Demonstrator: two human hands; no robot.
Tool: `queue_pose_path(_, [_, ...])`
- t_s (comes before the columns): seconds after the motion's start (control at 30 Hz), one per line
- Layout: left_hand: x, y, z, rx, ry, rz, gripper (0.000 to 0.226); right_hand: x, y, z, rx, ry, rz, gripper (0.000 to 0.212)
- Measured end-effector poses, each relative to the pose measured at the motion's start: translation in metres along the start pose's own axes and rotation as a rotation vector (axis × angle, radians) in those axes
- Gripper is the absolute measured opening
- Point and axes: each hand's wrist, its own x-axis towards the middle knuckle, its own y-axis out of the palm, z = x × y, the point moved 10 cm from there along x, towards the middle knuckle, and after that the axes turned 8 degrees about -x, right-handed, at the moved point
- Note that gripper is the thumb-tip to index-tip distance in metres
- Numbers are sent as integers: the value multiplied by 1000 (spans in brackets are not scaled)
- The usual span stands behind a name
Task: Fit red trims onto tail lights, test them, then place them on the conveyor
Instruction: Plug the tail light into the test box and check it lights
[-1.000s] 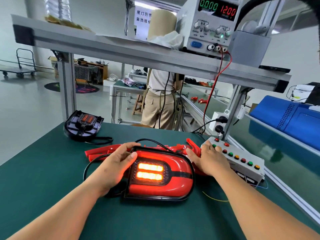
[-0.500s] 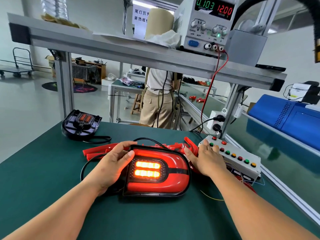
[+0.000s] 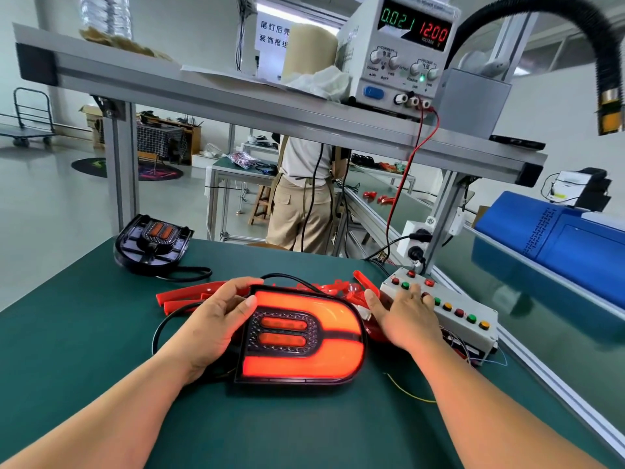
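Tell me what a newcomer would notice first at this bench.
The tail light at the centre of the green table, its U-shaped red band glowing, left hand gripping its left edge. Next, the right hand touching the button box beside it, and the power supply on the shelf above, reading 12.00 in red.

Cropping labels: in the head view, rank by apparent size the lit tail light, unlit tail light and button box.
1. lit tail light
2. button box
3. unlit tail light
The unlit one lies farther off, so its true size is unsure.
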Motion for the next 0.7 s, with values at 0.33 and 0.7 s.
queue_pose_path(0.33, [-2,-2,-2,-31,2,-27,28,-2,-1,-1,-53,-14,-3,107])
queue_pose_path(0.7, [0,-3,-1,-8,8,-21,29,-1,-6,-1,-61,-24,-16,100])
